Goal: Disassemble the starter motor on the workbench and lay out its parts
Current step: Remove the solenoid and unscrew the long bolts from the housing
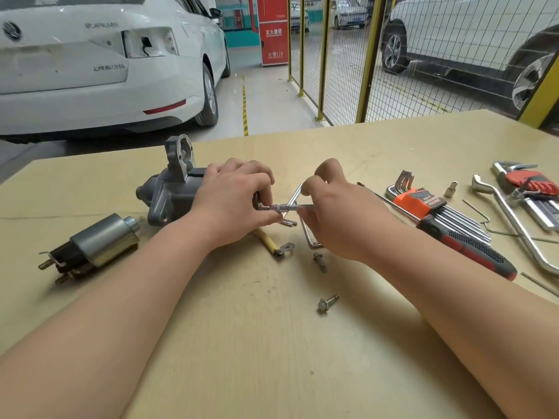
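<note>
Starter motor (169, 192) lies on its side left of centre on workbench (272, 358), loose solenoid (99, 243) just to its near left. Left hand (236, 201) covers motor's rear, thumb and forefinger pinching knurled socket (279, 207). Right hand (332, 216) pinches bent wrench (295, 196). Two bolts (327, 303) lie nearer. Hex key set (423, 204) at right.

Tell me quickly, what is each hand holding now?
Left hand: pinches the small knurled metal piece.
Right hand: pinches the bent metal key.
</note>
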The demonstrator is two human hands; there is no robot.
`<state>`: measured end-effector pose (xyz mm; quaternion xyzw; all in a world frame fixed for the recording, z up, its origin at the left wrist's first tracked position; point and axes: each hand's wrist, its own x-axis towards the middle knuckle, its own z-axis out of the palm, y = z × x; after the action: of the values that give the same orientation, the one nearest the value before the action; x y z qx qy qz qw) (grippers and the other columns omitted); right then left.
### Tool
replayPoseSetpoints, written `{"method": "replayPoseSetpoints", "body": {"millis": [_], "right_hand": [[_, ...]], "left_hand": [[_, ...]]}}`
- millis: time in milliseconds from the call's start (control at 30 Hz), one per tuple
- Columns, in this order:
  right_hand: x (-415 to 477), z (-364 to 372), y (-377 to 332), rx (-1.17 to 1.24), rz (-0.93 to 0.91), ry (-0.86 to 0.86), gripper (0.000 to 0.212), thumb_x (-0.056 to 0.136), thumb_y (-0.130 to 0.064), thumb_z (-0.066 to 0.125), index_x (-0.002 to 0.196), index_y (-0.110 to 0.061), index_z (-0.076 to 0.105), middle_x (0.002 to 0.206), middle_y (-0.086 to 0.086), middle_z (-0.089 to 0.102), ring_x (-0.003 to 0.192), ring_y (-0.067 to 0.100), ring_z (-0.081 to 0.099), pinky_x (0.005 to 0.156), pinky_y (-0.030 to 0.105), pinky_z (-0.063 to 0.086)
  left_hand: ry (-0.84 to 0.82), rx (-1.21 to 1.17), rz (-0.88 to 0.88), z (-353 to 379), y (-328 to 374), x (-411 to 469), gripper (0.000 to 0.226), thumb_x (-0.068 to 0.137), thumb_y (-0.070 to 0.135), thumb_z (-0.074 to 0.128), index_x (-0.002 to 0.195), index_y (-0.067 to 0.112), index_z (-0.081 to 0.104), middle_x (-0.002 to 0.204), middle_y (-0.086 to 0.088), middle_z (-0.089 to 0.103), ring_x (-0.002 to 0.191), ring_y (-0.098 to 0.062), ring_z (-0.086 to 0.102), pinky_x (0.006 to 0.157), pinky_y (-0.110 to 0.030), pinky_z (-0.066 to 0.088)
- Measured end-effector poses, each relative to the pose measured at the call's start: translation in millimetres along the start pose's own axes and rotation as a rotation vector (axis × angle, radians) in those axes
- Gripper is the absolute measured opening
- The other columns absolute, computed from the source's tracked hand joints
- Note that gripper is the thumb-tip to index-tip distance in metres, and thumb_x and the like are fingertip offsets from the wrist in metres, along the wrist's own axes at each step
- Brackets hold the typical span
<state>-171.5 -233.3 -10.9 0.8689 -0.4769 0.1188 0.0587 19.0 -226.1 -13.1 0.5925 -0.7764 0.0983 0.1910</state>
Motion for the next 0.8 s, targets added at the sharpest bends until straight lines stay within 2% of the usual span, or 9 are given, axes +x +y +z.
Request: {"method": "replayPoseSetpoints", "body": {"millis": [67,133,233,333,400,500,567,700,800], "right_hand": [[1.2,0.6,0.1,-0.036,-0.035,-0.028,0.016,0.093,-0.018,0.049,0.105,-0.01,0.054,0.12,0.007,0.037,0.053,0.02,0.038,0.057,0.033,0.032],[1.2,0.9,-1.2,-0.06,-0.038,-0.024,0.008,0.091,-0.014,0.051,0.098,-0.011,0.055,0.117,0.006,0.039,0.053,0.018,0.035,0.052,0.033,0.03],[0.3,2.6,-3.0,-0.094,0.008,-0.003,0.013,0.09,-0.017,0.054,0.1,-0.014,0.047,0.112,0.004,0.038,0.048,0.019,0.036,0.042,0.03,0.023],[-0.3,2.8,-2.1,-0.015,-0.008,0.017,0.023,0.094,-0.029,0.049,0.112,-0.014,0.047,0.116,0.005,0.04,0.055,0.025,0.042,0.057,0.031,0.032],[-0.2,3.1,-0.3,0.003,-0.056,-0.001,0.026,0.096,-0.032,0.042,0.113,-0.014,0.051,0.118,0.006,0.04,0.063,0.024,0.04,0.07,0.031,0.028],[1.0,4.3,1.7,-0.027,-0.09,-0.047,0.012,0.091,-0.02,0.05,0.099,-0.016,0.058,0.114,0.004,0.041,0.067,0.02,0.036,0.072,0.03,0.023],[1.4,4.7,1.7,-0.064,-0.088,-0.013,0.01,0.089,-0.018,0.054,0.098,-0.016,0.059,0.111,0.003,0.042,0.071,0.02,0.035,0.07,0.03,0.024],[1.4,4.0,-1.2,-0.093,-0.003,0.014,0.01,0.09,-0.02,0.054,0.099,-0.017,0.048,0.102,0.0,0.039,0.049,0.018,0.036,0.047,0.029,0.024],[0.9,3.4,1.1,-0.044,-0.008,0.021,0.015,0.093,-0.028,0.051,0.102,-0.018,0.047,0.104,0.0,0.041,0.052,0.025,0.047,0.049,0.031,0.035]], "left_hand": [[-0.034,-0.009,0.014,-1.2,-1.4,0.5,0.027,0.07,0.064,0.059,0.082,0.04,0.055,0.116,0.026,0.047,0.115,-0.008,0.035,0.093,-0.03,0.017],[-0.091,0.008,0.043,-2.3,-4.0,0.7,0.032,0.076,0.068,0.049,0.096,0.047,0.061,0.124,0.025,0.045,0.12,-0.008,0.032,0.098,-0.034,0.015],[-0.085,0.004,0.05,-2.3,-5.3,0.3,0.022,0.08,0.063,0.051,0.086,0.048,0.065,0.122,0.025,0.046,0.119,-0.008,0.031,0.096,-0.033,0.015],[0.001,0.004,0.003,0.4,-0.4,-1.6,0.02,0.073,0.058,0.064,0.072,0.039,0.056,0.112,0.026,0.049,0.113,-0.009,0.037,0.09,-0.029,0.016],[0.03,0.031,-0.013,2.7,2.2,-2.4,0.025,0.071,0.056,0.067,0.072,0.036,0.052,0.113,0.024,0.051,0.112,-0.01,0.039,0.089,-0.028,0.016],[-0.025,0.03,0.015,1.3,0.8,-1.5,0.03,0.07,0.067,0.058,0.09,0.044,0.059,0.12,0.024,0.048,0.118,-0.01,0.035,0.095,-0.032,0.016],[-0.088,0.032,0.039,-0.3,-2.3,-0.3,0.036,0.075,0.069,0.05,0.1,0.048,0.062,0.126,0.023,0.045,0.122,-0.01,0.031,0.1,-0.036,0.014],[-0.019,0.01,0.028,0.4,-1.3,-1.9,0.016,0.076,0.058,0.061,0.081,0.043,0.063,0.119,0.022,0.049,0.117,-0.01,0.034,0.094,-0.033,0.016],[0.059,0.029,-0.017,4.7,6.8,-4.7,0.021,0.071,0.049,0.07,0.07,0.035,0.053,0.113,0.02,0.054,0.113,-0.012,0.039,0.091,-0.031,0.018]]}}
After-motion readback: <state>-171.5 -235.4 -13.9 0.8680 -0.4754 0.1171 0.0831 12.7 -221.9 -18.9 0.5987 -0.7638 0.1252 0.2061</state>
